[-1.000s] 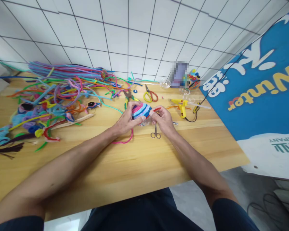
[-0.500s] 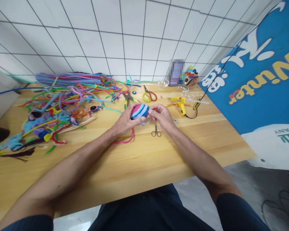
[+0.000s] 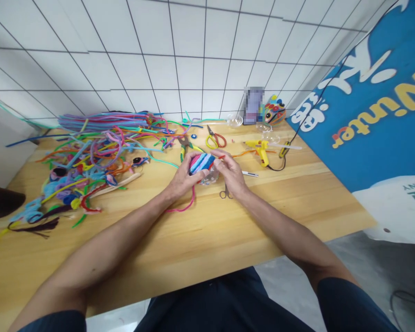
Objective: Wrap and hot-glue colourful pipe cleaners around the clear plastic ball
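My left hand (image 3: 181, 177) cups a small ball (image 3: 200, 163) wrapped in pink, blue and red pipe cleaners, held just above the wooden table (image 3: 200, 230). My right hand (image 3: 230, 171) is closed in a pinch on the red pipe cleaner end (image 3: 220, 157) at the ball's right side. A pink pipe cleaner tail (image 3: 186, 203) trails from the ball down onto the table under my left wrist. Small grey scissors (image 3: 224, 192) lie partly hidden under my right hand.
A big heap of coloured pipe cleaners (image 3: 97, 143) covers the table's left and back. Pliers (image 3: 186, 145), yellow-and-red scissors (image 3: 215, 138), a yellow glue gun (image 3: 260, 150) with cord, clear half shells (image 3: 235, 121) and a colourful finished ball (image 3: 275, 111) lie behind. A blue banner (image 3: 373, 110) stands at right.
The camera has shifted slightly. My hands have kept the ball in place while the right fingers moved closer onto its right side with the red end.
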### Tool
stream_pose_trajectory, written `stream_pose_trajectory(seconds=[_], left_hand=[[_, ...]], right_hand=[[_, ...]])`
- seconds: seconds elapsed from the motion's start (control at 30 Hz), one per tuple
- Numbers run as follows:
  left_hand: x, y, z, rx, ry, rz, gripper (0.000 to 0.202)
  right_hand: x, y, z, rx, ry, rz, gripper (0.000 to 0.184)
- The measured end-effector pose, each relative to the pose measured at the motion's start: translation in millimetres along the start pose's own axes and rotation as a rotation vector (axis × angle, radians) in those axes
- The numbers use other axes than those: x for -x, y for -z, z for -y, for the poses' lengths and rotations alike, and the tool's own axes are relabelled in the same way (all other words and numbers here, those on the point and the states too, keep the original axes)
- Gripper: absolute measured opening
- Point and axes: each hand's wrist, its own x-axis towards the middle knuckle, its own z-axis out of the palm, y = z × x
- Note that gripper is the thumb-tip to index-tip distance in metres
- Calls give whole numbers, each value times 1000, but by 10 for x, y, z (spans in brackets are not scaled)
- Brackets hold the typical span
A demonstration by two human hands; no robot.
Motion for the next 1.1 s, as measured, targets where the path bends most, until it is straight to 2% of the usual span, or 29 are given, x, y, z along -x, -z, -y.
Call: stream_pose_trajectory(seconds=[0.1, 0.33, 0.73, 0.93, 1.1], left_hand=[[-3, -1, 22, 10, 17, 6, 62], [-20, 52, 12, 20, 52, 52, 64], [-2, 68, 9, 20, 45, 118, 66], [-27, 77, 78, 5, 34, 181, 107], [-41, 94, 99, -18, 35, 196, 97]], right_hand=[[10, -27, 35, -16, 47, 2, 47], [-44, 31, 46, -60, -3, 127, 54], [-49, 16, 28, -53, 3, 11, 54], [-50, 4, 24, -148, -96, -20, 54], [-55, 15, 42, -159, -124, -31, 57]])
